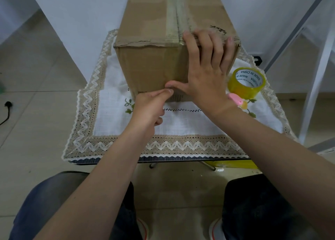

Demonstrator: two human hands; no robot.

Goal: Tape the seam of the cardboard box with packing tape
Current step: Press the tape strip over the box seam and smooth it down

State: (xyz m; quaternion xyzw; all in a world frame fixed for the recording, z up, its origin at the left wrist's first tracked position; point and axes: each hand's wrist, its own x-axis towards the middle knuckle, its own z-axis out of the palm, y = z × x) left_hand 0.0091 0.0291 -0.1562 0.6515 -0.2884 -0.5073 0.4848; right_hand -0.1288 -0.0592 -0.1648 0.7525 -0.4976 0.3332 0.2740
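Note:
A brown cardboard box [150, 65] stands on a small table with a lace-edged cloth [181, 122]. A strip of clear tape [173, 14] runs along its top seam and folds over the near edge. My right hand [204, 71] lies spread flat on the box's near face, fingers reaching over the top edge, thumb low on the face. My left hand [148, 107] is curled, its thumb pressing the lower part of the near face next to my right thumb. A yellow tape roll [246, 83] lies on the cloth right of the box.
A small pink tool [237, 100] lies on the cloth just below the roll, partly hidden by my right wrist. White furniture legs [319, 76] stand to the right. A black cable [7, 111] lies on the tiled floor at left. My knees sit under the table's front edge.

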